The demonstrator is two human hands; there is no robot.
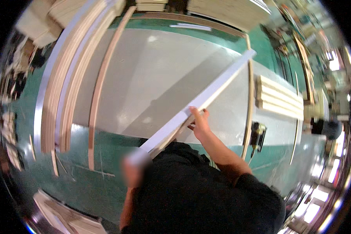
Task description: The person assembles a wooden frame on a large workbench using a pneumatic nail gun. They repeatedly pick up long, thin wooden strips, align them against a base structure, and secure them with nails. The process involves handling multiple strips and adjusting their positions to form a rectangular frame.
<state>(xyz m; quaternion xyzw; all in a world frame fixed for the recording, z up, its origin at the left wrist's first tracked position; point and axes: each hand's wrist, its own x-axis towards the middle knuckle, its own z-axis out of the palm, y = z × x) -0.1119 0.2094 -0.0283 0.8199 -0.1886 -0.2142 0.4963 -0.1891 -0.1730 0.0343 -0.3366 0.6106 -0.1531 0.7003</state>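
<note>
A long wooden plank (218, 84) with a pale bluish-white face slants from my body up to the far right. My right hand (200, 123) grips it near its middle, thumb on the pale face and fingers at the lower edge. At the near end, my left hand (132, 173) holds the plank; a blur covers its fingers. Below the plank lies a grey panel (144, 66), with the plank's shadow falling across it. One brown wooden strip (101, 80) runs along the panel's left side, another strip (250, 105) along its right.
Stacked long boards (52, 101) stand to the left. On the right are a bundle of short pale wood pieces (280, 99) and a power tool (257, 136) beside the strip. White strips (191, 27) lie at the far side. Another person (327, 128) is at the far right.
</note>
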